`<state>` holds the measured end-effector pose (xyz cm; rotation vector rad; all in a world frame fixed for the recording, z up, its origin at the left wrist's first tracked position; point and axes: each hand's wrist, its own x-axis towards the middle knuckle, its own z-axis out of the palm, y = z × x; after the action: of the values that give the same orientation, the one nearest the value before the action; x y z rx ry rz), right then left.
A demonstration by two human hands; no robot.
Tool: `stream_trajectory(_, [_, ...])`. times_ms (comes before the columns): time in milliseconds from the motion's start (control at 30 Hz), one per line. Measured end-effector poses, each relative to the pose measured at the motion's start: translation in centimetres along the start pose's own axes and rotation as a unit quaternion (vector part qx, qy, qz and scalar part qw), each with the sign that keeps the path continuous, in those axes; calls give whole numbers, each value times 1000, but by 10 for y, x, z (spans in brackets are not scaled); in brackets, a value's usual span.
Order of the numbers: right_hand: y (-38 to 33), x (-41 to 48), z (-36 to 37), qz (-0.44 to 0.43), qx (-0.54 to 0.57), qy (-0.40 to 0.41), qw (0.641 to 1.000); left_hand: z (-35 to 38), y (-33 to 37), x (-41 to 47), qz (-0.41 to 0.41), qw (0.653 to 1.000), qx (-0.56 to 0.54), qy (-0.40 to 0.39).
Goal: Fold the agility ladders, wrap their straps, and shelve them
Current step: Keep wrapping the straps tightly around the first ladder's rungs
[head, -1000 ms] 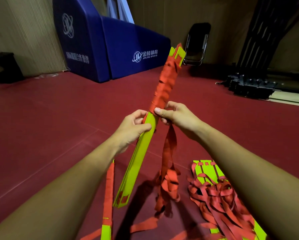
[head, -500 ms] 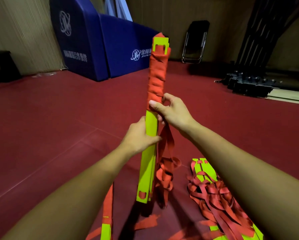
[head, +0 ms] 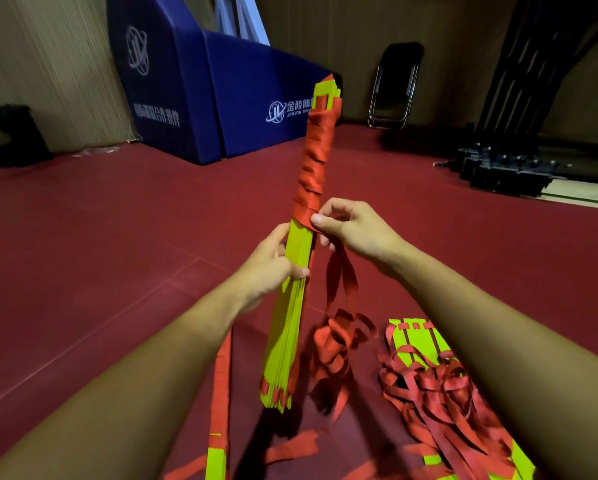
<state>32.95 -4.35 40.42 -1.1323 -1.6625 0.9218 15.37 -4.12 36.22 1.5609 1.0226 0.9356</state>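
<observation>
**ITEM:** ladder bundle (head: 290,306), rungs stacked, held off the floor (head: 100,237), near upright.
**WRAP:** strap wrap (head: 313,161) covers upper part; lower rungs bare.
**HANDS:** your left hand (head: 273,265) is curled round the bare rungs just below the wrap. Your right hand (head: 353,226) pinches the strap at the wrap's lower edge.
**TAIL:** loose tail (head: 339,341) hangs tangled, near the second ladder (head: 439,386) on the floor.
**RISK:** ease that pinch & the last turns prob. slacken. Tail's tangle may snag the next pass. Bottom rungs fan out already, so they could splay if your left grip loosens.
**CHG vs 0.5 s ago:** bundle was plumb, now top leans slightly right. Hands approx. same spots. Tail has swung, blurred.
</observation>
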Motion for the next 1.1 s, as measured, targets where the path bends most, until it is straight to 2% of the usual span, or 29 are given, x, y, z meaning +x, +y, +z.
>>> stream_trajectory(133, [7,-1,8,7,-60,26,998,3,10,5,3,992,-116,38])
stream_trajectory(333, [6,-6,6,56,-15,-93,994,6,7,2,-1,986,-130,104])
stream_trajectory(467, [29,-17,0,145,-178,-167,959,-4,7,1,3,985,-115,130])
stream_trajectory(500, [31,-18,-2,155,-233,-162,946,-5,7,0,8,984,-114,134])
stream_trajectory(567, [30,-15,-10,121,-315,-76,938,-8,9,-2,17,983,-118,141])
stream_trajectory(633, [30,-12,-18,91,-327,12,941,-11,8,-4,18,982,-114,152])
stream_trajectory(733, [28,-12,-20,113,-333,-32,936,-14,5,-6,18,981,-111,155])
stream_trajectory(833, [19,1,-27,61,-229,101,966,-14,1,-8,4,984,-98,149])
stream_trajectory(867, [19,2,-28,52,-206,110,971,-13,1,-8,3,985,-96,144])
stream_trajectory(967, [25,-7,-19,105,-287,-20,952,-12,0,-9,6,985,-96,146])
stream_trajectory(1000, [24,-6,-19,106,-294,-5,950,-12,0,-8,7,984,-99,148])
stream_trajectory(1100, [7,5,-30,37,-144,142,979,-12,3,-8,7,983,-106,149])
